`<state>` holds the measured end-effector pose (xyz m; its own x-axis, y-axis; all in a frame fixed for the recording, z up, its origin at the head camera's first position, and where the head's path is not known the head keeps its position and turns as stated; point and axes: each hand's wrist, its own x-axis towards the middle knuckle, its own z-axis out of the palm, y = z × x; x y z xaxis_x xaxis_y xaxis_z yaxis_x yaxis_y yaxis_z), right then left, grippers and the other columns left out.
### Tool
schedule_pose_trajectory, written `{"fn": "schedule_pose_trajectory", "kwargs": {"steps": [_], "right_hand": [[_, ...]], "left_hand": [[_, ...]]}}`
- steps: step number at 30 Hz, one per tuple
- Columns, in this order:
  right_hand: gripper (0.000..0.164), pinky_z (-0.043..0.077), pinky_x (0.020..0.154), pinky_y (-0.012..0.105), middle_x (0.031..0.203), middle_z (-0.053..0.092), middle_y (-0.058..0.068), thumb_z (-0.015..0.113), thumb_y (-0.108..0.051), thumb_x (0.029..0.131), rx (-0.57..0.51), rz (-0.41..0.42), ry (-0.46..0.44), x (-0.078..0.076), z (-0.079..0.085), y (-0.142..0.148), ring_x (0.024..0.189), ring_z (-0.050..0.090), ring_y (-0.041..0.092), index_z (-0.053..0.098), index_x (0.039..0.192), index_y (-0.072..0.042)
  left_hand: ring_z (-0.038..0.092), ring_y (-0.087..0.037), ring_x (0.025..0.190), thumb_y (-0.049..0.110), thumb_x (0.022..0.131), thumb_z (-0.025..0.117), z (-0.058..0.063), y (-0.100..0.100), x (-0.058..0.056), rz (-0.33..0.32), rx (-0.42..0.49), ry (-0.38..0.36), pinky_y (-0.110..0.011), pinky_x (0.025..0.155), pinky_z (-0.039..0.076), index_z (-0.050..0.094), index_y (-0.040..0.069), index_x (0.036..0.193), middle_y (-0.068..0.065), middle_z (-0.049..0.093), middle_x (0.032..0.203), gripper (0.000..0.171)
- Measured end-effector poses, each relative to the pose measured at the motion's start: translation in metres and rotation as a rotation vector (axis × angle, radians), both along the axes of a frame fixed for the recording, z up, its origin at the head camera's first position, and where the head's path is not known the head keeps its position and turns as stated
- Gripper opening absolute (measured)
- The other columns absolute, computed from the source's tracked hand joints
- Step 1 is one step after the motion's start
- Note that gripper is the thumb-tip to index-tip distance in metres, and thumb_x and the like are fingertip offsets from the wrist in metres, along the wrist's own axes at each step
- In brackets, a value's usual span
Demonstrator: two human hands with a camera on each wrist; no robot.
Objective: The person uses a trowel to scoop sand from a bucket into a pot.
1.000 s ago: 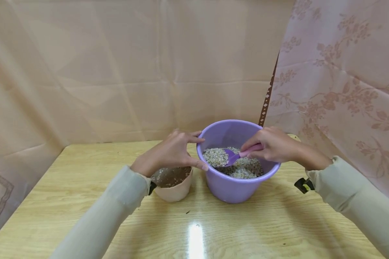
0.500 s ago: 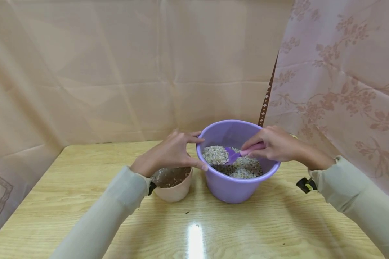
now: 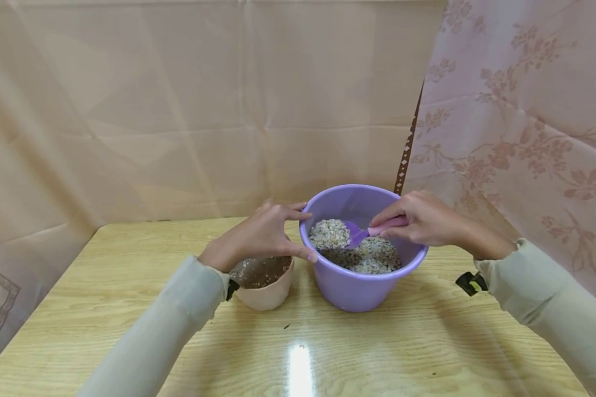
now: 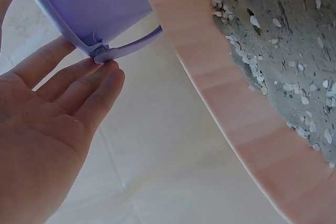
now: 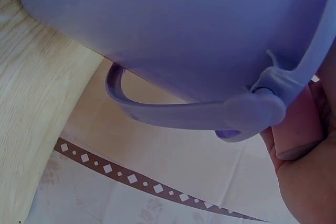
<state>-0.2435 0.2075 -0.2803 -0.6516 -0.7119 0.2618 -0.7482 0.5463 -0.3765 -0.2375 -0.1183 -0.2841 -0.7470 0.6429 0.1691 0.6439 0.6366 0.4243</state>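
Raised the scoop [image 3: 358,236] slightly since a second ago, keeping it heaped with grit [image 3: 330,233] inside the bucket [image 3: 360,289]. Pinches it in the right hand [image 3: 424,220]; spreads thumb and fingers of the left hand [image 3: 263,231] against the bucket's rim, near the pot [image 3: 268,295] on the table [image 3: 129,286].

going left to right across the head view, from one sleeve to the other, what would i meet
Left sleeve → peach pot → purple bucket → black wrist device → right sleeve.
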Motion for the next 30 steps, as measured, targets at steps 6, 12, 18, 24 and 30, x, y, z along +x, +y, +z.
{"fn": "schedule_pose_trajectory", "kwargs": {"steps": [6,12,18,24,30], "right_hand": [[0.024,0.054,0.069,0.023,0.092,0.076,-0.009,0.082,-0.007,0.081,-0.019,0.009,-0.006,-0.0005,-0.0008,0.0008,0.078,0.071,0.002,0.079,0.104,-0.015],[0.025,0.054,0.066,0.023,0.092,0.076,-0.010,0.082,-0.006,0.081,-0.025,0.011,0.018,-0.0007,-0.0002,0.0005,0.077,0.070,0.001,0.079,0.104,-0.016],[0.025,0.054,0.065,0.020,0.093,0.077,-0.007,0.082,-0.006,0.081,-0.044,-0.003,-0.012,0.0006,0.0025,0.0003,0.077,0.071,0.002,0.079,0.104,-0.014],[0.023,0.053,0.060,0.021,0.090,0.076,-0.008,0.082,-0.009,0.082,-0.040,-0.011,0.004,0.0014,0.0049,0.0005,0.071,0.069,0.000,0.079,0.104,-0.014],[0.024,0.051,0.051,0.022,0.088,0.077,-0.004,0.082,-0.009,0.081,-0.041,-0.003,0.015,0.0011,0.0072,0.0025,0.061,0.065,-0.002,0.079,0.105,-0.011]], "left_hand": [[0.043,-0.031,0.137,0.060,0.066,0.085,0.0003,-0.0003,0.0010,0.015,-0.003,-0.016,-0.051,0.113,0.023,0.062,0.007,0.134,-0.011,0.047,0.149,0.090],[0.042,-0.031,0.139,0.059,0.066,0.086,0.0001,-0.0005,0.0005,0.011,0.005,-0.017,-0.050,0.115,0.021,0.062,0.006,0.134,-0.012,0.047,0.148,0.089],[0.043,-0.031,0.138,0.059,0.066,0.086,-0.0006,-0.0003,-0.0001,0.004,0.011,-0.005,-0.051,0.111,0.027,0.061,0.006,0.134,-0.014,0.047,0.148,0.090],[0.045,-0.039,0.133,0.060,0.065,0.086,-0.0012,0.0003,0.0011,0.024,-0.013,-0.012,-0.053,0.116,0.016,0.060,0.007,0.135,-0.011,0.046,0.149,0.092],[0.047,-0.038,0.133,0.061,0.065,0.085,0.0012,0.0004,0.0008,0.021,-0.028,-0.004,-0.054,0.117,0.015,0.060,0.007,0.135,-0.013,0.048,0.147,0.092]]}}
